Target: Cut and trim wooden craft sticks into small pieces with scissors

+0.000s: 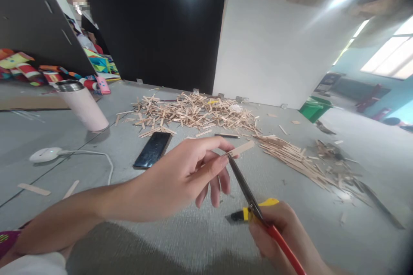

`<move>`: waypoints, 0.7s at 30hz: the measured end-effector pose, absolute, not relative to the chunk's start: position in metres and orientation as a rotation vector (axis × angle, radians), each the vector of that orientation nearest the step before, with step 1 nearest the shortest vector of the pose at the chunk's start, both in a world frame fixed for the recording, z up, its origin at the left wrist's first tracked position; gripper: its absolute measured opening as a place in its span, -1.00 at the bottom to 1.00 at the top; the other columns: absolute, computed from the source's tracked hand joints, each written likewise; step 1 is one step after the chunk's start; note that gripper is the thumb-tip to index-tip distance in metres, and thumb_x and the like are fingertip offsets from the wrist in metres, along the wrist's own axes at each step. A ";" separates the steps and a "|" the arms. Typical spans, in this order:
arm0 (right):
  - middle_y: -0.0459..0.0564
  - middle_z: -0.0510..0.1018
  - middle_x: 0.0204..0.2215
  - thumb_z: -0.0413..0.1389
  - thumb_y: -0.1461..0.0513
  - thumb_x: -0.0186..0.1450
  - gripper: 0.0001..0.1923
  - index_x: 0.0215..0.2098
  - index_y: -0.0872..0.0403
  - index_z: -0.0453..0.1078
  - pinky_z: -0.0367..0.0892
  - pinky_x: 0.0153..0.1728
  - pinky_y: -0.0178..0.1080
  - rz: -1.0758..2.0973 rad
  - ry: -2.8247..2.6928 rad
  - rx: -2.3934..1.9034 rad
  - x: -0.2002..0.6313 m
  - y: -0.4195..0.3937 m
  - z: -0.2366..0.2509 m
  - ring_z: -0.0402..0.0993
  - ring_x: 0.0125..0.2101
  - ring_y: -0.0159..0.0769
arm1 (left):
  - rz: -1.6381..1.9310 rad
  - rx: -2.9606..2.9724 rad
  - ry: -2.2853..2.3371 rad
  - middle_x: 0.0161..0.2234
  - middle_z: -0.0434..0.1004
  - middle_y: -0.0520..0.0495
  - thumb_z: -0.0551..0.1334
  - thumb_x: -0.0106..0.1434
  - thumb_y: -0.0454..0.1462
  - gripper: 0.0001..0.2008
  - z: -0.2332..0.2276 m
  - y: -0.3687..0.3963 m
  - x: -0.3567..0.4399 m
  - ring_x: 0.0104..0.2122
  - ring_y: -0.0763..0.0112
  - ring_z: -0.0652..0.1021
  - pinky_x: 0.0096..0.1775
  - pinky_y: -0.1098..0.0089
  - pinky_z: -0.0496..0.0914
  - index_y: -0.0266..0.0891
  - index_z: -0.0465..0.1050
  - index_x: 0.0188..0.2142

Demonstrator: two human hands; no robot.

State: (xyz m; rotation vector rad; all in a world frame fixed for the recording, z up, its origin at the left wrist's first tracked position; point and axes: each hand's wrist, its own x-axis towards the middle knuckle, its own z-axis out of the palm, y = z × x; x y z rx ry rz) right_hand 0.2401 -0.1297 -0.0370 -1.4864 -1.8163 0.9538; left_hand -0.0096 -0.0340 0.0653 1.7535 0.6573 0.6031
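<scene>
While your left hand (190, 172) pinches the little wooden stick (241, 148) up in the air over the gray table (161, 232), keep it very still. Your right hand (284, 236) is closed around the red-handled scissors (248, 195), and the blades meet the stick near your fingertips (222, 160). Cut slowly and keep those fingers back.
</scene>
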 end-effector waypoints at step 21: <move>-0.22 0.01 -0.62 0.08 0.11 0.38 -0.56 -0.57 -0.02 0.02 -0.06 -0.49 -0.21 0.860 -1.826 -1.512 0.233 -0.131 -0.032 -0.04 -0.54 -0.36 | 0.656 1.727 0.654 -0.34 0.67 -0.03 0.07 0.65 -0.08 -0.74 0.064 -0.040 -0.006 -0.47 0.45 0.65 -0.51 0.55 0.46 -0.18 0.39 0.04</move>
